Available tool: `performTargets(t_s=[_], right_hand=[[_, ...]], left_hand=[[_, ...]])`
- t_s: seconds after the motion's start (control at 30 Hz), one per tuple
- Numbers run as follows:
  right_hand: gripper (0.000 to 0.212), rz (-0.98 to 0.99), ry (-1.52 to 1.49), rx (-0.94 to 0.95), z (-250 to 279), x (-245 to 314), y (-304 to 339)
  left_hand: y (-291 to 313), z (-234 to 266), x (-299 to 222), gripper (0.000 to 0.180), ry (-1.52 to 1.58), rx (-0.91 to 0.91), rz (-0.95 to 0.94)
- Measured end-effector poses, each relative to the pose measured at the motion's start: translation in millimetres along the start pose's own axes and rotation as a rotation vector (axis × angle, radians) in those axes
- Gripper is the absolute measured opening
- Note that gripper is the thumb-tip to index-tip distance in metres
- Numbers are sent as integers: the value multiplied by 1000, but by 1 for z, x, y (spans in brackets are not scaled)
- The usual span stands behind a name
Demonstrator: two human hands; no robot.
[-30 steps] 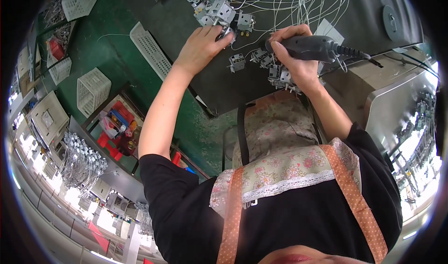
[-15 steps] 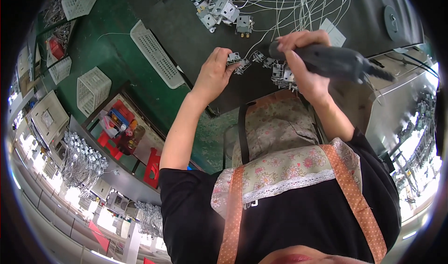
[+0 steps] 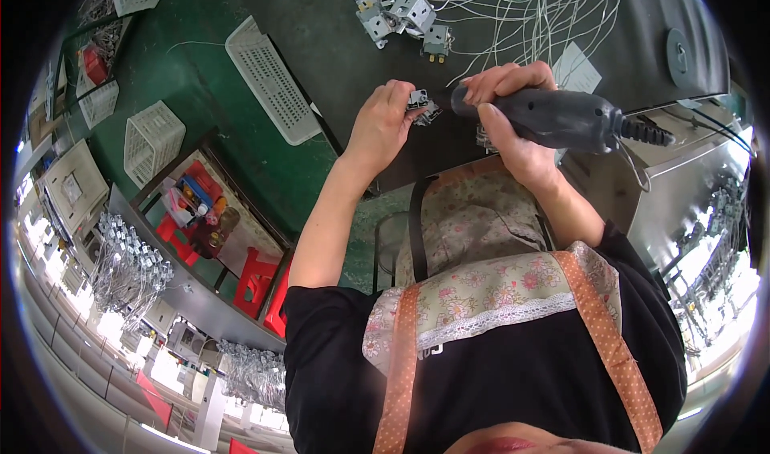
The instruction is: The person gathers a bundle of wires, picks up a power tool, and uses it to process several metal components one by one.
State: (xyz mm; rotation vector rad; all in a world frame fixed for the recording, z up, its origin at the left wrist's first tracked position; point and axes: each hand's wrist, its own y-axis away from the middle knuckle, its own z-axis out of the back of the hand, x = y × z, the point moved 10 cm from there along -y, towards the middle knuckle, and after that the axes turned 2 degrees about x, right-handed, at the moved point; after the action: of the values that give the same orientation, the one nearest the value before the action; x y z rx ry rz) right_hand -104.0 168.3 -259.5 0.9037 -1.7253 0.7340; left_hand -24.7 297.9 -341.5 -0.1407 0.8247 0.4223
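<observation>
My left hand (image 3: 378, 131) pinches a small metal switch-like part (image 3: 418, 98) between thumb and fingers, above the dark tabletop. A second piece of metal (image 3: 431, 115) shows just beside it; whether the two are joined I cannot tell. My right hand (image 3: 525, 159) is wrapped round a black corded electric screwdriver (image 3: 565, 119), held sideways with its nose toward my left hand. The tool's tip is hidden or too dark to make out, and a gap separates it from the metal part. Behind my right hand, more metal parts (image 3: 484, 138) are mostly covered.
Metal switch parts (image 3: 411, 11) lie heaped at the far side of the dark table (image 3: 337, 69), with thin white wires (image 3: 529, 21) spreading rightward. A white paper (image 3: 576, 70) and a round black disc (image 3: 678, 51) lie at the right. White plastic baskets (image 3: 273, 85) stand on the green floor.
The view has shifted slightly. My right hand and the screwdriver have come closer to my left hand, now covering metal parts that showed between them. My left hand keeps its part.
</observation>
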Motion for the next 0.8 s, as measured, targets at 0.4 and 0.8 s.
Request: performTargets(t_s=[0.4,0.8], right_hand=[[26,12,102,86,-11,-2,-2],[28,51,9,-34,8,-8,-11]], left_hand=[[-1,-4,1,33,-40,34,4],[-4,0,11,32,-5,98,55]])
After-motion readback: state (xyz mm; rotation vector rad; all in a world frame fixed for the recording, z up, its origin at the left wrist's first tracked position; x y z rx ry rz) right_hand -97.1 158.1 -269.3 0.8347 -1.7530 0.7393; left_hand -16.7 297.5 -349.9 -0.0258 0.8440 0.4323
